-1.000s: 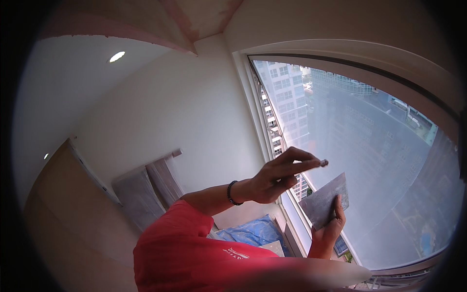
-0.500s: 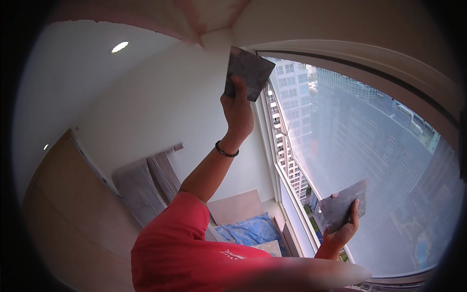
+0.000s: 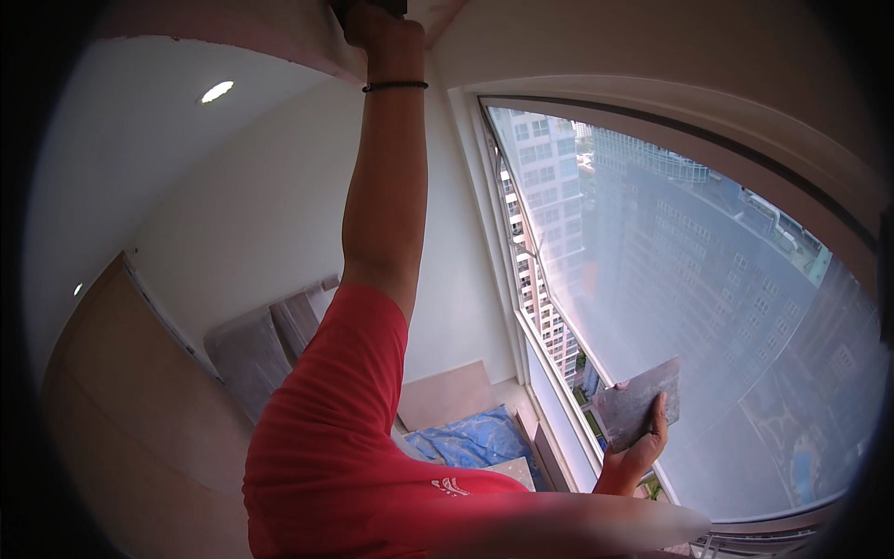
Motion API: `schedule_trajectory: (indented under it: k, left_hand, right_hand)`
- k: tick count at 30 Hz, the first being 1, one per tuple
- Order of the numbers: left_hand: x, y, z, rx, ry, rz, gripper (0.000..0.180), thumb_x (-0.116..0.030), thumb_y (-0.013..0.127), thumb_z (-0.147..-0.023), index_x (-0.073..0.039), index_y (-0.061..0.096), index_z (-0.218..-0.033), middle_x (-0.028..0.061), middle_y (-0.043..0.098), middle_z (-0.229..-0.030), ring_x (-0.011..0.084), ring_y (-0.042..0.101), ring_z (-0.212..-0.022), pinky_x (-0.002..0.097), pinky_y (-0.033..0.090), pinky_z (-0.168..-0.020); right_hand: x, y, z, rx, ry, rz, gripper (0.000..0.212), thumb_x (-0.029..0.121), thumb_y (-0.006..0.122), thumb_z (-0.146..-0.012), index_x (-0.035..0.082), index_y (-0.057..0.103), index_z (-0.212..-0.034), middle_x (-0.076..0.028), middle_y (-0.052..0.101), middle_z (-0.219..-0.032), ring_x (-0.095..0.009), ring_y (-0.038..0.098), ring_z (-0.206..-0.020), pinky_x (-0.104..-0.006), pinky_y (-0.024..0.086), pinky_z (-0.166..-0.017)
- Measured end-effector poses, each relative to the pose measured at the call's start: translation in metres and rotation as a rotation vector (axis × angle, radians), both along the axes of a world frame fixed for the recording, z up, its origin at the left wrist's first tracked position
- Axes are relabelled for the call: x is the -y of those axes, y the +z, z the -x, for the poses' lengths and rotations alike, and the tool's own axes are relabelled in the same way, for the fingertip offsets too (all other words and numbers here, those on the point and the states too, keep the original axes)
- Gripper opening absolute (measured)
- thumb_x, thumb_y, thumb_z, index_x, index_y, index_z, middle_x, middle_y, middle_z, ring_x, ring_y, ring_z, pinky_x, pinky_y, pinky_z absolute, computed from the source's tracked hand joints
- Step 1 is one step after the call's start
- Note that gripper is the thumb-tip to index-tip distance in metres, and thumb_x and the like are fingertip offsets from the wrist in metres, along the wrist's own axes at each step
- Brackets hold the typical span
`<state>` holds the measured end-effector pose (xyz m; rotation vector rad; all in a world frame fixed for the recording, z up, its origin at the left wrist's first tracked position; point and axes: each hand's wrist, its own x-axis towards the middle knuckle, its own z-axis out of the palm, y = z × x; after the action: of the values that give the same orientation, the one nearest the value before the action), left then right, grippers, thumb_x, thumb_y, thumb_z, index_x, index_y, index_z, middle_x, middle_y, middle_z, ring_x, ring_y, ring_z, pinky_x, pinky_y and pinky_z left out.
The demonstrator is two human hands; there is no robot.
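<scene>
My left arm is stretched up toward the ceiling corner, and my left hand is closed on a flat dark plate. Most of that plate is cut off by the picture's top edge. Lower down at the right, my right hand grips a square grey plate, thin and smudged like a plasterer's spreading blade. Its thumb or a finger lies along the plate's face, which tilts in front of the window. Whether the left plate touches the ceiling I cannot tell.
A large window with tall buildings beyond fills the right side, with an opened pane along its left frame. Below stand plastic-covered furniture, a pinkish board and a blue sheet. A brown door-like panel stands at left.
My left hand has risen, carrying its plate from beside the window's top corner up to the ceiling edge. My right hand and its plate have shifted slightly left and down in the picture.
</scene>
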<state>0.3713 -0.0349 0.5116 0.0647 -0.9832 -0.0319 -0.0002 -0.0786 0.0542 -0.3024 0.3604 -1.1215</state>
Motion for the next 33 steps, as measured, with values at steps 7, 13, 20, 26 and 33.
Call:
schedule_trajectory:
  k: [7, 13, 20, 26, 33]
  left_hand:
    - [-0.008, -0.004, 0.045, 0.056, 0.133, 0.045, 0.034, -0.022, 0.052, -0.106, -0.001, 0.054, -0.132, 0.0101, 0.059, -0.127, 0.0217, 0.055, -0.119, 0.0396, 0.045, -0.104]
    - [-0.010, -0.005, 0.065, 0.099, 0.206, 0.073, 0.034, -0.021, 0.052, -0.106, -0.002, 0.054, -0.133, 0.0108, 0.058, -0.128, 0.0215, 0.055, -0.121, 0.0415, 0.045, -0.105]
    - [-0.013, -0.002, 0.091, 0.154, 0.280, 0.119, 0.034, -0.021, 0.053, -0.106, -0.003, 0.054, -0.135, 0.0116, 0.058, -0.130, 0.0213, 0.054, -0.123, 0.0436, 0.044, -0.107]
    - [-0.013, -0.003, 0.139, 0.288, 0.372, 0.218, 0.035, -0.020, 0.053, -0.105, -0.004, 0.054, -0.136, 0.0123, 0.057, -0.132, 0.0211, 0.054, -0.125, 0.0455, 0.044, -0.108]
    - [-0.009, -0.196, 0.203, 0.664, 0.517, -0.277, 0.033, -0.021, 0.055, -0.108, 0.000, 0.060, -0.133, 0.0072, 0.065, -0.120, 0.0172, 0.062, -0.101, 0.0316, 0.049, -0.089]
  right_hand:
    - [-0.001, -0.008, 0.012, -0.019, -0.012, 0.016, 0.049, 0.035, 0.064, -0.100, -0.003, 0.059, -0.129, -0.017, 0.068, -0.118, -0.032, 0.070, -0.105, -0.0468, 0.055, -0.098]
    - [0.000, -0.005, 0.018, 0.026, -0.030, -0.005, 0.043, 0.030, 0.062, -0.102, -0.002, 0.055, -0.129, -0.018, 0.068, -0.115, -0.033, 0.071, -0.100, -0.0475, 0.059, -0.092]
    - [0.000, -0.001, 0.024, 0.058, -0.060, -0.031, 0.040, 0.027, 0.060, -0.103, -0.002, 0.053, -0.129, -0.020, 0.068, -0.111, -0.034, 0.072, -0.097, -0.0469, 0.060, -0.091]
    - [0.002, -0.005, 0.028, 0.093, -0.029, 0.025, 0.040, 0.028, 0.060, -0.103, -0.002, 0.053, -0.129, -0.019, 0.068, -0.111, -0.033, 0.071, -0.100, -0.0479, 0.058, -0.093]
    - [0.003, -0.002, 0.019, 0.111, 0.048, -0.028, 0.039, 0.030, 0.058, -0.104, -0.002, 0.057, -0.126, -0.018, 0.069, -0.110, -0.031, 0.071, -0.099, -0.0464, 0.058, -0.092]
